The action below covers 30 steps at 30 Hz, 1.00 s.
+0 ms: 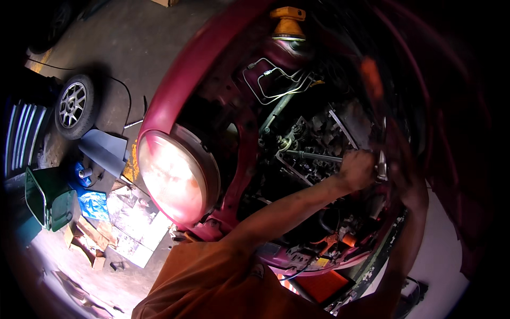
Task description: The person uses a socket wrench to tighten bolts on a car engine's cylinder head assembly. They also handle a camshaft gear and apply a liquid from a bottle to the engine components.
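My left hand (358,169) reaches over the engine bay, closed around the end of a long metal extension bar (313,156). The bar runs left into the engine parts (305,133). Just beyond my left hand is a shiny metal tool head (381,168); whether it joins the bar is hidden. Beside it, my right hand (408,181) is smeared by motion, so its fingers and any grip do not show. Farther up, a blurred orange thing (371,77), perhaps a tool handle, hangs over the far side of the bay.
The maroon fender (183,69) and lit headlight (178,178) border the bay on the left. A yellow lamp (289,24) stands at the back, near bent metal pipes (265,74). An orange trigger-handled tool (330,242) lies low right. A wheel (75,106) and green bin (50,199) are left.
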Motion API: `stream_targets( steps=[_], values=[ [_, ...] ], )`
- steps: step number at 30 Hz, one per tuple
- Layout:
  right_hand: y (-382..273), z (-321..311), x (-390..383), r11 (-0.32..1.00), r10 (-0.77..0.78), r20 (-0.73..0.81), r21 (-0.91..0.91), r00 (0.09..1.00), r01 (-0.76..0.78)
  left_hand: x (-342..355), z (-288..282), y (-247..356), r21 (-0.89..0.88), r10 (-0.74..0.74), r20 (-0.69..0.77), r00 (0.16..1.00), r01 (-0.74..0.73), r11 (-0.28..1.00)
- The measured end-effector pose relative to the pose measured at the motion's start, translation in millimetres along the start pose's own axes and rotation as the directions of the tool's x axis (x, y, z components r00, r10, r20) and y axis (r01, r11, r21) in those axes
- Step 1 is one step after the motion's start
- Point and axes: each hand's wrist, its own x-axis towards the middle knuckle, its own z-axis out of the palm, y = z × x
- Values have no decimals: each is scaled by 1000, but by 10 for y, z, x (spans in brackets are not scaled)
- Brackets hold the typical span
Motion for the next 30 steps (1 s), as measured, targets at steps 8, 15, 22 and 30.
stream_targets(
  steps=[8,15,22,30],
  values=[
    [393,60,-469,977,-29,-61,-214,998,16,27,-42,-163,214,-41,-124,991,67,975],
    [-7,174,219,843,-116,-161,-538,980,12,-15,-26,-44,129,-94,-22,995,96,987],
    [875,-128,-302,895,-11,-141,-443,990,-53,-248,22,-102,206,-105,92,990,84,975],
    [302,253,-320,949,236,-214,-157,948,-272,56,-178,-121,200,-180,-59,982,188,962]
  ],
)
